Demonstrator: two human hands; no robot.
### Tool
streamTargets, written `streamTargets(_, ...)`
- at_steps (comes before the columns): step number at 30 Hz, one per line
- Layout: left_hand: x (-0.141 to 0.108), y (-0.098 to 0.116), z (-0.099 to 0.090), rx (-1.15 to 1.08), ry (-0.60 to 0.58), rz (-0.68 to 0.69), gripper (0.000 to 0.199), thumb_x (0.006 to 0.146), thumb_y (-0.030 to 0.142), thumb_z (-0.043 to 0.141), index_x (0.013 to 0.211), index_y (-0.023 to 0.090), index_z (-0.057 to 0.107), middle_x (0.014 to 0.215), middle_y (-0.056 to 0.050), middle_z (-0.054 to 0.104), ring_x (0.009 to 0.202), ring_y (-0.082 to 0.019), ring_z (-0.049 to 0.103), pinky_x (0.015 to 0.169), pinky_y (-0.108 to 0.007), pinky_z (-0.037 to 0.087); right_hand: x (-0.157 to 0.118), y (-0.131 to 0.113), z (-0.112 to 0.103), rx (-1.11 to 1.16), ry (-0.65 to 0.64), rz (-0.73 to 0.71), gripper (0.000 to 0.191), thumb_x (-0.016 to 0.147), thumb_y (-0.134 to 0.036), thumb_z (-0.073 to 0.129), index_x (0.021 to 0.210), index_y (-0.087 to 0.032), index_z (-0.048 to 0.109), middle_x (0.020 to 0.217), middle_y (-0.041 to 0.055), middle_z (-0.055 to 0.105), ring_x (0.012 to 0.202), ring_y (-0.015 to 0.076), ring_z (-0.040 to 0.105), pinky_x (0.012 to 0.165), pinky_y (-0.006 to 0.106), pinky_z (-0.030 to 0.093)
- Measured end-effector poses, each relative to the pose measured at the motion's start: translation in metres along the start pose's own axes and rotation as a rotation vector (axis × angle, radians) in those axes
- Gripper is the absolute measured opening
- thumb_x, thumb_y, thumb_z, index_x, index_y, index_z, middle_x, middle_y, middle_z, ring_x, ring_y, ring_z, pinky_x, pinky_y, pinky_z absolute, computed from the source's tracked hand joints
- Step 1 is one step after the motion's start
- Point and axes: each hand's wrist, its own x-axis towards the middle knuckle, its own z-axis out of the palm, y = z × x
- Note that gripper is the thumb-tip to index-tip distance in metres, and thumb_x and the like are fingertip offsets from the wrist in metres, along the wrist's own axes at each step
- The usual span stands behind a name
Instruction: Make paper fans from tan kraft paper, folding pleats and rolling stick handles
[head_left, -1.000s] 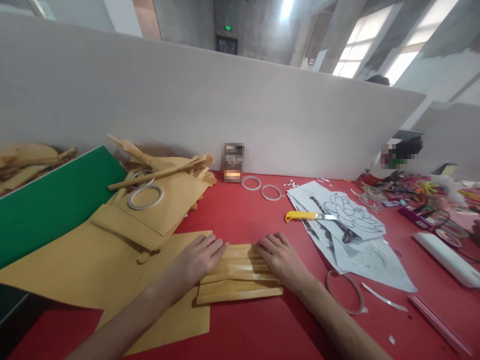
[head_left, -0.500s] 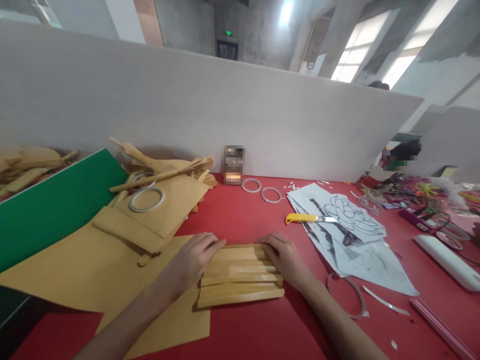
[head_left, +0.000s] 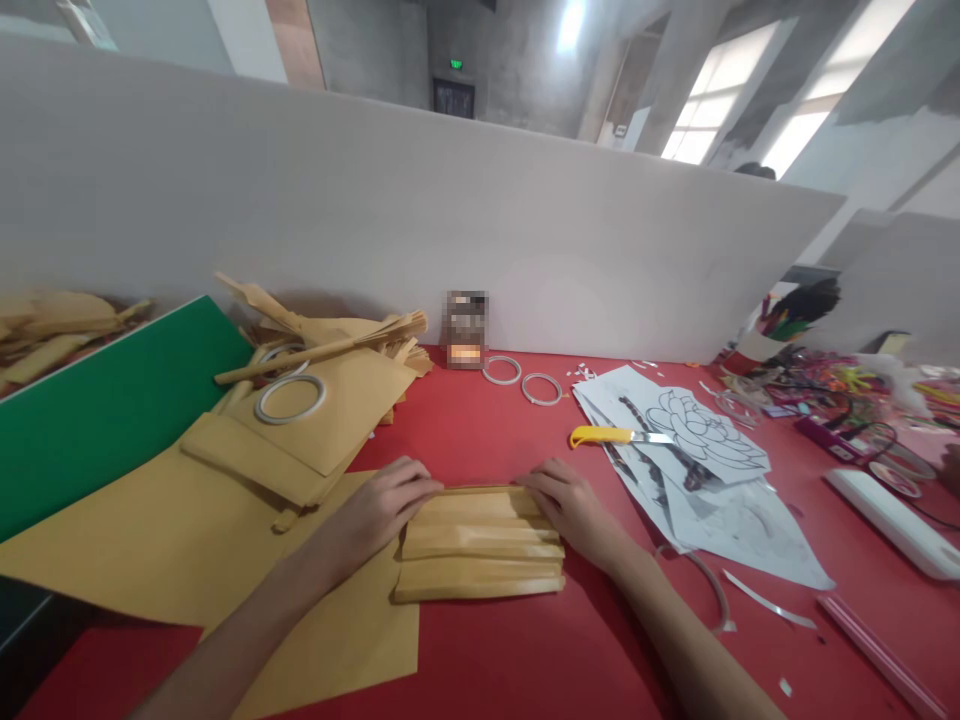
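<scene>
A pleated piece of tan paper (head_left: 480,550) lies in front of me, its folds running left to right. At its far left corner, my left hand (head_left: 394,495) has its fingers pressed together on the folded edge. My right hand (head_left: 566,500) grips the far right corner in the same way. Both thumbs are mostly hidden. Under the left part of the pleated piece lies a large flat tan sheet (head_left: 360,640) on the red tabletop (head_left: 495,660).
Tan paper pieces (head_left: 352,400) with a tape ring (head_left: 291,399) are piled beside a green board (head_left: 112,410). To the right are a yellow-handled knife (head_left: 604,435), drawings on paper (head_left: 705,430), a pen cup (head_left: 754,350) and a white bar-shaped object (head_left: 892,520).
The near folds of the pleated paper have drawn slightly away from me. My left hand has shifted a little left, while my right hand has barely moved.
</scene>
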Motion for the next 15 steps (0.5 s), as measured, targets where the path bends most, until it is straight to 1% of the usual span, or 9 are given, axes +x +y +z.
streamTargets(2,-0.002,-0.001,-0.003,0.079,-0.028,0.066,0.03,0.111,0.016,0.045,0.126,0.023,0.071,0.114,-0.007,0.068,0.104,-0.02,0.063,0.092,-0.033,0.052,-0.003,0.002,-0.003,-0.056,-0.023,-0.064,0.031,0.109,-0.011,0.047,0.119,-0.022,0.075,0.105,0.0088,0.072,0.098,0.0223,0.066,0.088,0.035,0.055)
streamTargets(5,-0.004,-0.001,-0.006,0.235,-0.069,0.135,0.029,0.111,0.014,0.044,0.124,0.022,0.069,0.108,-0.007,0.067,0.103,-0.023,0.062,0.095,-0.037,0.05,-0.006,0.002,-0.007,-0.134,-0.047,-0.152,0.032,0.107,-0.006,0.048,0.122,-0.021,0.073,0.108,0.0095,0.072,0.099,0.0222,0.065,0.087,0.035,0.055)
streamTargets(7,-0.005,-0.001,-0.007,0.334,-0.103,0.186,0.029,0.109,0.012,0.045,0.122,0.021,0.069,0.105,-0.008,0.067,0.103,-0.025,0.061,0.096,-0.04,0.048,-0.009,-0.001,-0.009,-0.193,-0.065,-0.182,0.03,0.105,-0.005,0.053,0.122,-0.02,0.072,0.112,0.0102,0.072,0.101,0.023,0.065,0.088,0.035,0.056)
streamTargets(9,-0.006,-0.001,-0.007,0.395,-0.136,0.218,0.031,0.106,0.007,0.046,0.121,0.02,0.069,0.105,-0.008,0.067,0.106,-0.027,0.061,0.098,-0.041,0.047,-0.01,-0.006,-0.011,-0.259,-0.101,-0.178,0.029,0.101,-0.003,0.057,0.12,-0.019,0.072,0.116,0.0108,0.072,0.102,0.0241,0.066,0.089,0.037,0.055)
streamTargets(11,-0.005,0.0,-0.008,0.392,-0.169,0.192,0.04,0.098,-0.002,0.044,0.119,0.02,0.069,0.109,-0.008,0.067,0.108,-0.026,0.061,0.098,-0.04,0.045,-0.01,-0.012,-0.014,-0.3,-0.137,-0.152,0.03,0.099,-0.002,0.059,0.119,-0.019,0.072,0.118,0.0106,0.072,0.104,0.0248,0.066,0.092,0.038,0.053)
streamTargets(13,-0.002,0.004,-0.01,0.322,-0.22,0.118,0.048,0.09,-0.007,0.043,0.116,0.023,0.07,0.113,-0.007,0.067,0.105,-0.025,0.061,0.095,-0.037,0.045,-0.006,-0.02,-0.018,-0.291,-0.172,-0.105,0.029,0.098,-0.006,0.061,0.12,-0.02,0.072,0.121,0.0098,0.072,0.108,0.0249,0.066,0.094,0.038,0.051)
streamTargets(15,0.003,0.009,-0.015,0.219,-0.267,0.006,0.043,0.089,-0.004,0.047,0.108,0.026,0.072,0.112,-0.005,0.068,0.098,-0.023,0.062,0.087,-0.034,0.044,0.005,-0.029,-0.023,-0.269,-0.217,-0.023,0.018,0.101,-0.016,0.064,0.115,-0.021,0.073,0.118,0.0087,0.073,0.108,0.0245,0.066,0.094,0.037,0.049)
